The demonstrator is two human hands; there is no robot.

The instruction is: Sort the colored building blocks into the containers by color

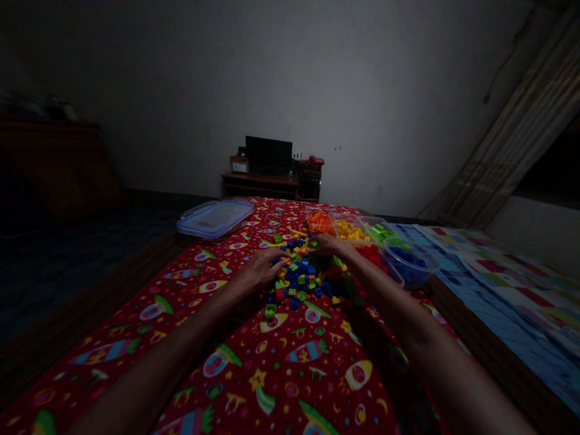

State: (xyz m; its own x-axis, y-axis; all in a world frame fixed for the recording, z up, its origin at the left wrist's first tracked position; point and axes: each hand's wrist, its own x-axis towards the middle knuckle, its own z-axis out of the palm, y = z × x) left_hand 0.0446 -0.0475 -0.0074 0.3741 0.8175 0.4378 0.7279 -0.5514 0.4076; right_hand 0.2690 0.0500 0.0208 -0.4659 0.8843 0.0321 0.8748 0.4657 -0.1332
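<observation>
A loose pile of small toy building bricks (301,281) in blue, green, yellow, red and orange lies on a red patterned cloth (281,344). My left hand (261,270) rests at the pile's left side, its thumb and fingers apart. An orange brick shows near those fingertips. Over the far right part of the pile, my right hand (333,246) has its fingers bent together. A bit of green shows at their tips, but what they hold is too dim to make out.
At the right stand clear containers of orange bricks (321,222), yellow bricks (351,230), green bricks (380,232) and red bricks (372,255). A round tub (414,275) holds blue bricks. A clear lid (216,219) with a blue rim lies at the far left.
</observation>
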